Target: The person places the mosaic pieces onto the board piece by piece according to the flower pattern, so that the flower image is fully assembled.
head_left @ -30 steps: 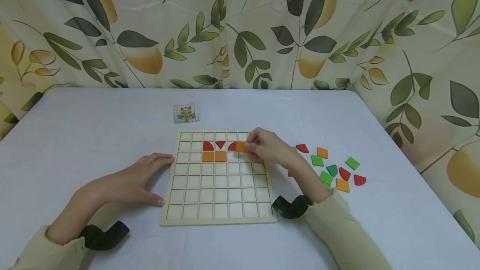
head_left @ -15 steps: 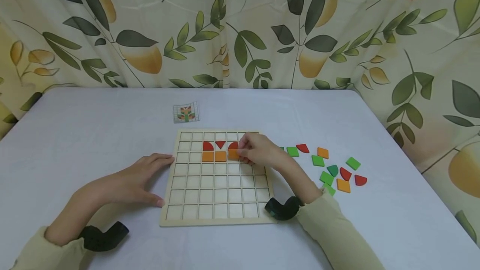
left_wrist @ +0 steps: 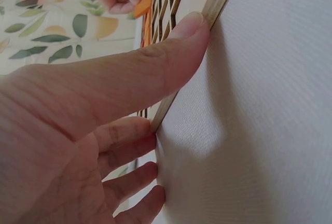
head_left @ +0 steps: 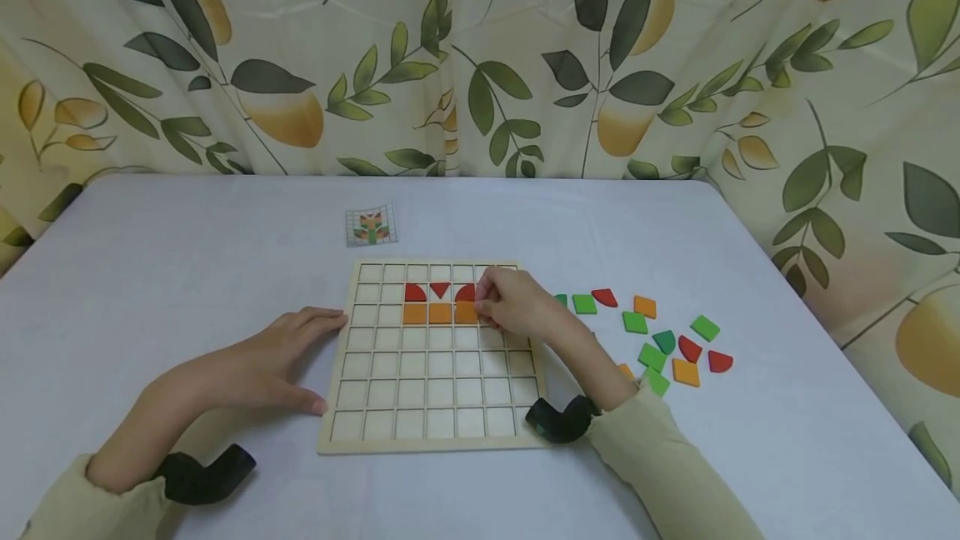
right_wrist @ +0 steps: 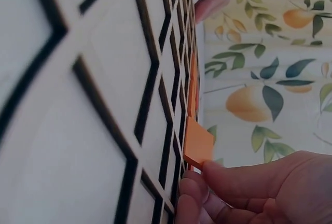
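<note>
My right hand [head_left: 519, 302] pinches an orange square tile [right_wrist: 199, 140] between thumb and fingers. In the right wrist view that tile is tilted, one edge down at a cell of the wooden grid board [head_left: 431, 446]. Left of it in the same row lie two orange square tiles [head_left: 439, 313]. The row above holds a red quarter-round tile [head_left: 415, 293], a red triangle tile [head_left: 439, 290] and another red tile [head_left: 465, 292], partly hidden by my fingers. My left hand [head_left: 258, 365] rests at the board's left edge, its thumb and fingertips touching the rim.
Loose green, red and orange tiles [head_left: 652, 357] lie scattered right of the board, some hidden behind my right forearm. A small card [head_left: 371, 225] with a coloured grid pattern lies beyond the board. A patterned curtain [head_left: 450, 65] hangs behind the white table [head_left: 187, 248].
My right hand has carried the orange tile left and slightly nearer, from over the red row to the third spot in the orange row. My left hand has stayed on the rim.
</note>
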A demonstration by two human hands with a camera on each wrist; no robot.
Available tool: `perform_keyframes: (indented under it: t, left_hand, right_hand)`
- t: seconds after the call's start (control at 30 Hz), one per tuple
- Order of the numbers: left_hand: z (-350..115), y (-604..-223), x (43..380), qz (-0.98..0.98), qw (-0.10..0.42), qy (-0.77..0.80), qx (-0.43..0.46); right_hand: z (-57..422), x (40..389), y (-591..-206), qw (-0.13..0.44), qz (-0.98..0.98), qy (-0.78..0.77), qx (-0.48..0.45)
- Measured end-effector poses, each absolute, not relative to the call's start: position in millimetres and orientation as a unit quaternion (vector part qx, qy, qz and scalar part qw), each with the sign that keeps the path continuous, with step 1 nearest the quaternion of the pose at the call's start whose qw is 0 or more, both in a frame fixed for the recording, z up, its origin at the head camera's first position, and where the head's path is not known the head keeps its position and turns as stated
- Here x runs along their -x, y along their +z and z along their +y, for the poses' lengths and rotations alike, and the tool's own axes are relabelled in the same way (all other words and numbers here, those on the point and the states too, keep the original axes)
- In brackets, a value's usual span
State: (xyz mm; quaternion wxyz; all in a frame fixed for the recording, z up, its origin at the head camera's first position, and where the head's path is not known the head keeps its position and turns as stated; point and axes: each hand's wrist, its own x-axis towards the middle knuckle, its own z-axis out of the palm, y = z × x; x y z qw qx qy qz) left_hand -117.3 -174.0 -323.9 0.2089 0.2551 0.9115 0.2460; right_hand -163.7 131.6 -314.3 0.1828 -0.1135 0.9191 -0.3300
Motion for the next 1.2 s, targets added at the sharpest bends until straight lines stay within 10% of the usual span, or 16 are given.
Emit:
perform_keyframes:
  t: [1.2]
  left_hand:
    - [-174.4, -326.3, 118.4, 0.912, 0.199, 0.243, -0.263]
  right_hand:
    - [188.0, 151.1, -270.9, 0.086, 0.937, -0.325, 0.097]
